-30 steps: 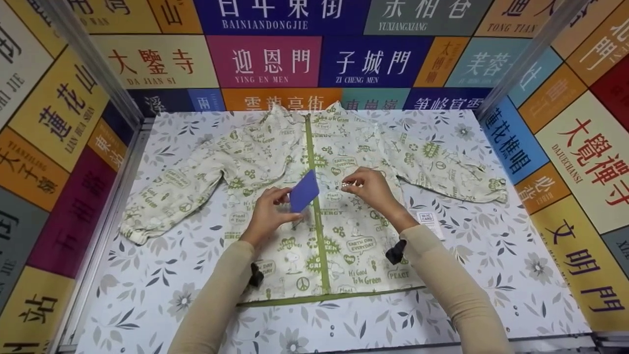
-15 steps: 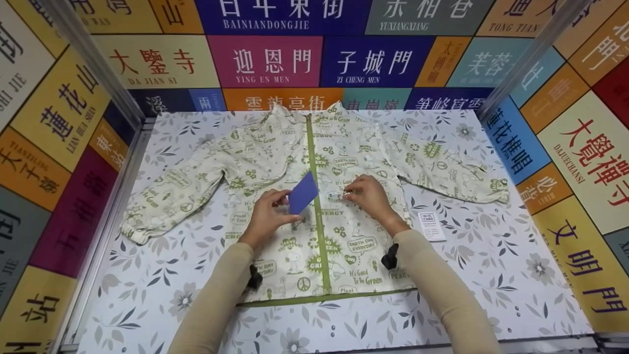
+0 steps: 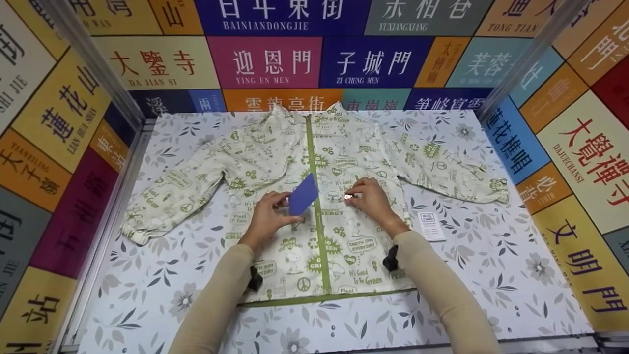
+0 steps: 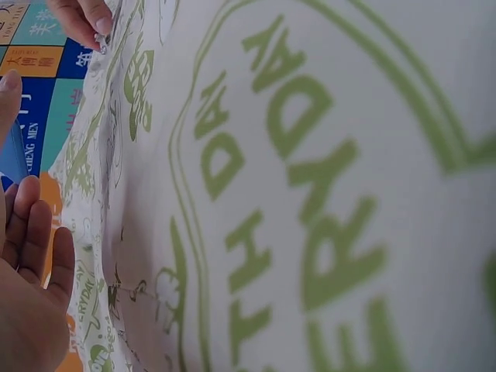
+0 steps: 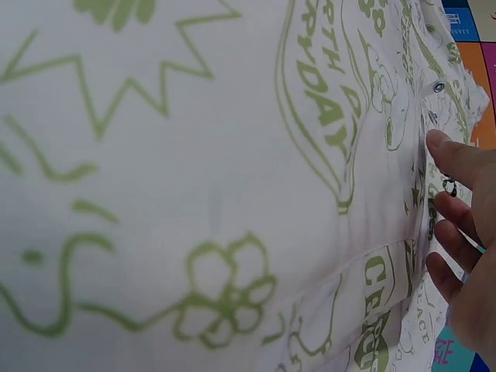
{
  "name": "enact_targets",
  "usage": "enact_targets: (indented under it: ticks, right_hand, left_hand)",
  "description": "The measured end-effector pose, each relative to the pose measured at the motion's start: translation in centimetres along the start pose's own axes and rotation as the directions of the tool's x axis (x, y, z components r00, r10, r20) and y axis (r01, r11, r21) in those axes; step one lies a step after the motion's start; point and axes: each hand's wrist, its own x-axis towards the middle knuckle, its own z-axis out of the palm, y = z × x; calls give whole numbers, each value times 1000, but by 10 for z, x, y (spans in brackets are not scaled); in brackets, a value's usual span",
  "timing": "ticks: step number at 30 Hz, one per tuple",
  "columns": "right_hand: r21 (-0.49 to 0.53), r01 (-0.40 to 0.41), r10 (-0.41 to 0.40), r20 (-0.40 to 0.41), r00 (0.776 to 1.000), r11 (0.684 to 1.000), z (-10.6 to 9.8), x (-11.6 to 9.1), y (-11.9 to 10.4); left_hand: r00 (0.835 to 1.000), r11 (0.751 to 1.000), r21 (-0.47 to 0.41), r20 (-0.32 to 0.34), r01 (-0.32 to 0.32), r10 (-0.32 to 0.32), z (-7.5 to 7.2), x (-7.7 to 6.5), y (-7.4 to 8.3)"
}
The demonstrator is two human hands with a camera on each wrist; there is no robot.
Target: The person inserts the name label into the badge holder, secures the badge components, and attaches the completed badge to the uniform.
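A pale long-sleeved jacket [image 3: 361, 248] with green prints and a green centre strip lies spread out, front up. Above its middle, my left hand [image 3: 265, 211] holds a purple-blue card [image 3: 303, 195] tilted upright, between thumb and fingers. To the right of the strip, my right hand [image 3: 372, 199] pinches a small shiny silvery piece [image 3: 348, 196] at its fingertips. The left wrist view catches that silvery piece [image 4: 101, 43] glinting under the other hand's fingers. In the right wrist view the small piece [image 5: 449, 187] shows between thumb and forefinger; its exact kind I cannot tell.
Right of the jacket lies a small white printed card [image 3: 430, 226]. The table [image 3: 491, 290] has a grey leaf-and-flower pattern. Colourful lettered panels [image 3: 270, 61] stand behind it and along both sides. Jacket sleeves [image 3: 172, 196] reach out left and right.
My right hand has come down slightly with the silvery piece, and its forearm has shifted left, uncovering the white card. My left hand and the purple-blue card have barely moved.
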Motion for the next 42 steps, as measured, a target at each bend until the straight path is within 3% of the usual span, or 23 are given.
enact_targets:
  ticks: [7, 12, 17, 26, 29, 35, 42]
  right_hand:
    - [69, 32, -33, 6, 999, 997, -9, 1, -8]
    - [186, 73, -72, -14, 997, 980, -24, 8, -28]
    - [233, 143, -144, -11, 990, 962, -38, 14, -51]
    - [320, 255, -301, 102, 948, 912, -48, 13, -85]
    - [324, 268, -320, 119, 940, 907, -48, 13, -89]
    - [334, 258, -310, 111, 944, 906, -48, 12, -89]
    - [340, 276, -320, 81, 944, 899, -48, 12, -89]
  left_hand:
    - [999, 999, -31, 48, -11, 12, 1, 0, 1]
    - [996, 1000, -15, 88, -21, 23, 1, 0, 4]
    - [993, 999, -30, 120, -20, 24, 4, 1, 7]
    - [983, 995, -100, 184, 6, 13, 7, 0, 11]
    - [980, 994, -108, 199, 25, -3, 7, -1, 12]
    - [971, 990, -118, 232, 77, -47, 8, -3, 13]
    - [950, 961, -236, 304, 141, -65, 10, -5, 14]
